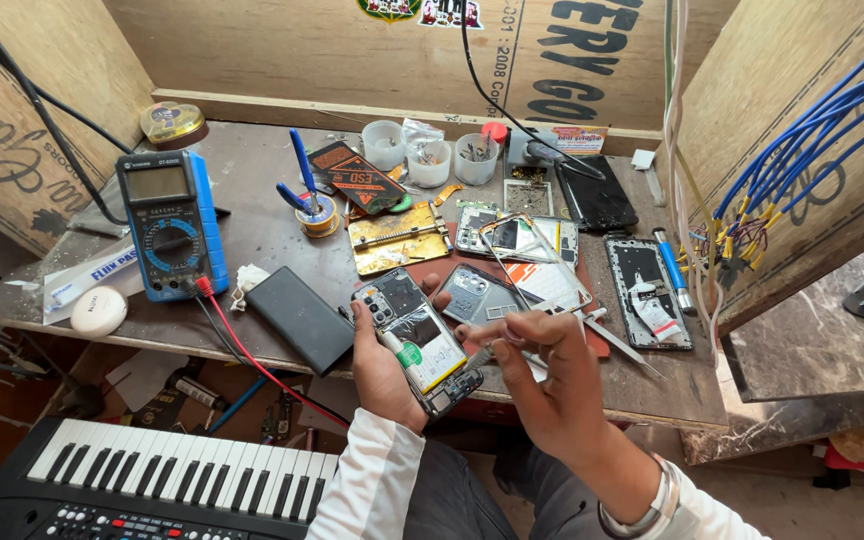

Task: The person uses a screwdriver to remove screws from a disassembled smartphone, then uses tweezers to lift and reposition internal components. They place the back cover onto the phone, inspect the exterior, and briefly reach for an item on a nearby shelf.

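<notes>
Left hand (384,362) grips opened phone (417,340); right hand (542,375) pinches tweezers (500,347) — tips at phone.

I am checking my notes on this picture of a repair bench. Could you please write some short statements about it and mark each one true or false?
1. The left hand holds an opened phone with its inner parts showing. True.
2. The right hand is empty. False: it holds thin metal tweezers whose tip is at the lower end of the phone.
3. A blue multimeter lies on the left part of the bench. True.
4. The multimeter has no leads attached. False: a red lead and a black one run from its lower edge.
5. A keyboard instrument with black and white keys is below the bench edge. True.
</notes>
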